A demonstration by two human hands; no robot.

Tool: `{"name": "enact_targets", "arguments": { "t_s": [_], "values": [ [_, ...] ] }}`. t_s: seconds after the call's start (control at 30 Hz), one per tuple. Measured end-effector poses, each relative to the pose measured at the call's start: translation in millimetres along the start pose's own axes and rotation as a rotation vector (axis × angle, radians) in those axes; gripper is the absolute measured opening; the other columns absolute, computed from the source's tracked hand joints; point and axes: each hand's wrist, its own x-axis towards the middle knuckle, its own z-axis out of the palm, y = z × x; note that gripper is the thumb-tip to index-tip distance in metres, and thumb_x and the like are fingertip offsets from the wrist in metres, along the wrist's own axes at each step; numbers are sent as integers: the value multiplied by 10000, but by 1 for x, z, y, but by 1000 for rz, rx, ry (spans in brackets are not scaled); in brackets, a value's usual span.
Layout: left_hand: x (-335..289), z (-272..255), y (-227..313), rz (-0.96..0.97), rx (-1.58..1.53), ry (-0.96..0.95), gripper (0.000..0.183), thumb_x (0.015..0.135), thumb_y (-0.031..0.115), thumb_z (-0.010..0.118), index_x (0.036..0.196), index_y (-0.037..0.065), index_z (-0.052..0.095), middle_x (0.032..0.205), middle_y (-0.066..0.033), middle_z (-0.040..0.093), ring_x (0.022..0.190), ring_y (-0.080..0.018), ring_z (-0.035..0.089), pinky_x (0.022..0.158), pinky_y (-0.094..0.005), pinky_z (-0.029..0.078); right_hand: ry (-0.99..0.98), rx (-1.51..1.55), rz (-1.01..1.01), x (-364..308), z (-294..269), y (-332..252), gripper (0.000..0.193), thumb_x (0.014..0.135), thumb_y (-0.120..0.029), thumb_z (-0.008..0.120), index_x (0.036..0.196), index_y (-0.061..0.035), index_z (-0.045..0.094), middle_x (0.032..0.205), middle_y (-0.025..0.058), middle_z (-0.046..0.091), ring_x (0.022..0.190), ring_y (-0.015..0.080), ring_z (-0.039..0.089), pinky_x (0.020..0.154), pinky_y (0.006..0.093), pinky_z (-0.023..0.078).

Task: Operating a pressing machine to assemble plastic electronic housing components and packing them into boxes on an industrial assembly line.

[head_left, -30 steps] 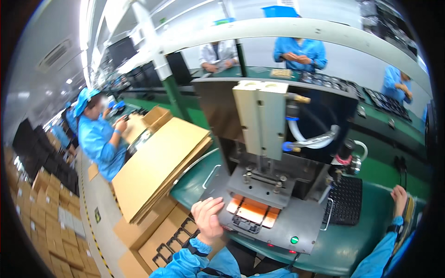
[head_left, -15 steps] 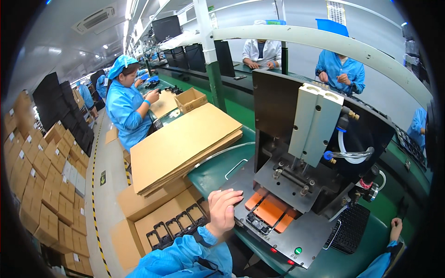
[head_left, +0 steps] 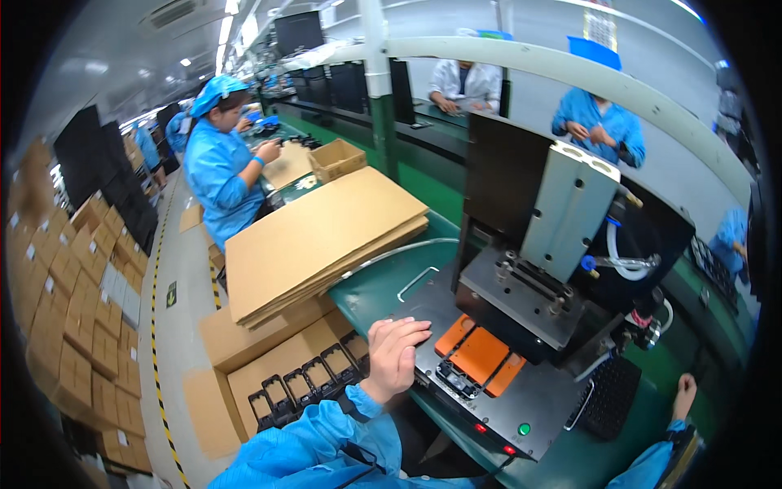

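My left hand lies with fingers stretched out on the left edge of a bench press's dark metal base plate. Beside it, an orange fixture block holds a black plastic part at its near end, with dark bars running back across the orange. Above the block hangs the press plate, below a grey air cylinder. Far to the right, my right hand rests by the green bench, beyond a black keyboard; its fingers look loosely extended, and nothing shows in them.
An open carton with several black frames stands left of the bench. Cardboard sheets are stacked behind it. A co-worker in blue works at the far left. The press base has a green button and red lights.
The press plate has risen toward its cylinder, uncovering more of the orange block. My view has shifted slightly. My left hand stays on the base plate, and my right hand remains at the right.
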Motion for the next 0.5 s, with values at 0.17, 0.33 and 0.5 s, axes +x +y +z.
{"name": "enact_targets", "arguments": {
  "t_s": [0.17,0.33,0.5],
  "values": [
    [-3,-8,4,5,29,40,351,937,197,380,896,19,680,1003,-122,701,992,-295,608,939,-441,379,-52,-20,37,-110,-10,-153,69,944,-79,562,931,-10,565,857,14,531,784,119,489,747,245,411],
    [-1,11,-5,-1,-40,0,426,970,259,342,925,-10,670,1021,-148,681,1041,-309,571,970,-441,391,13,-52,201,-247,9,-252,26,878,-6,587,886,19,581,899,108,604,852,208,585,794,312,475],
    [-14,5,-27,-6,5,6,459,988,239,318,1014,-61,664,1135,-189,644,1107,-333,551,1010,-448,389,31,-279,84,-291,40,-304,29,820,-54,663,843,-56,646,1029,109,635,1016,305,576,954,430,408]
  ]
}}
